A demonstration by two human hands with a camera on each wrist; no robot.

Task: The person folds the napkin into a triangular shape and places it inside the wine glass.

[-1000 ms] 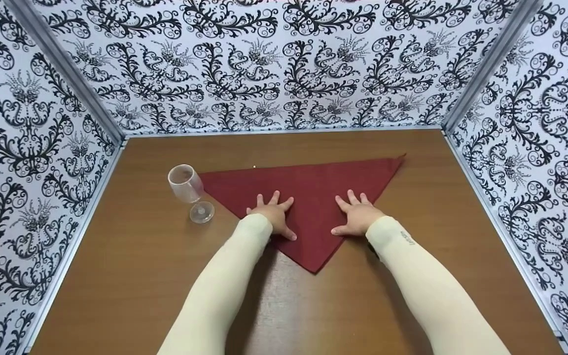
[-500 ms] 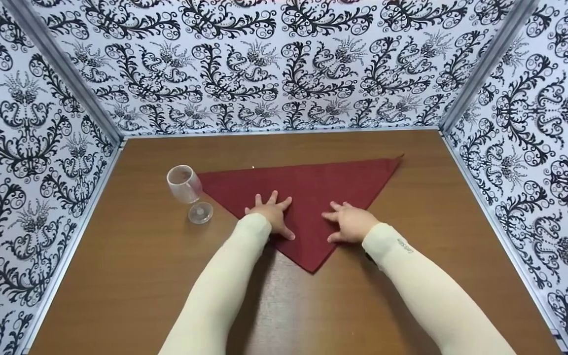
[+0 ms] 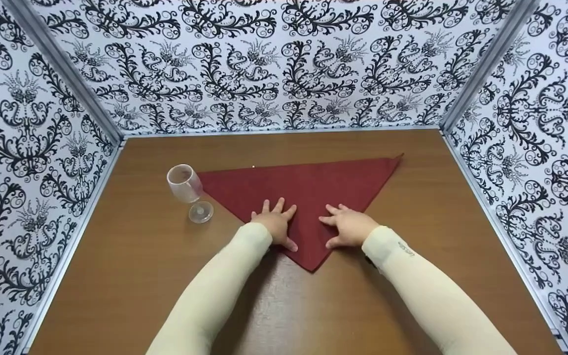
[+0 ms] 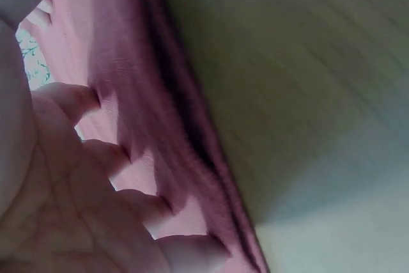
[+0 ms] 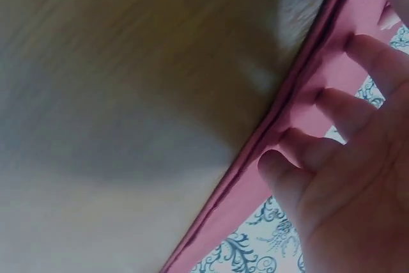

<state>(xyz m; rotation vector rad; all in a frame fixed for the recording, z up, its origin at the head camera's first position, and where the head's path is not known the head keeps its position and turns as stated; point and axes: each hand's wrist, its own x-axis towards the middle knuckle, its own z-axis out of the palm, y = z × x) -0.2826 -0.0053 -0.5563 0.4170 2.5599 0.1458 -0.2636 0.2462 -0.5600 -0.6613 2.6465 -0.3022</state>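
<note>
A dark red cloth napkin point(image 3: 308, 187), folded into a triangle, lies flat with its point toward me. My left hand point(image 3: 273, 224) rests on its left slanted side, fingers spread and fingertips on the cloth. On the right slanted side, my right hand point(image 3: 353, 228) touches the napkin with its fingers apart. In the left wrist view, the fingertips press small dents into the napkin point(image 4: 128, 62) near its layered edge. The right wrist view likewise has fingertips on the cloth point(image 5: 300, 113) along the folded edge.
A clear stemmed wine glass point(image 3: 185, 185) stands upright at the napkin's left corner. The brown wooden table point(image 3: 131, 276) is bounded by black-and-white patterned walls point(image 3: 244, 64) at the back and both sides. A tiny white speck point(image 3: 253, 166) lies behind the napkin.
My right hand has slid toward me and slightly left along the napkin's edge. My left hand has shifted a little toward me. The napkin and glass stay in place.
</note>
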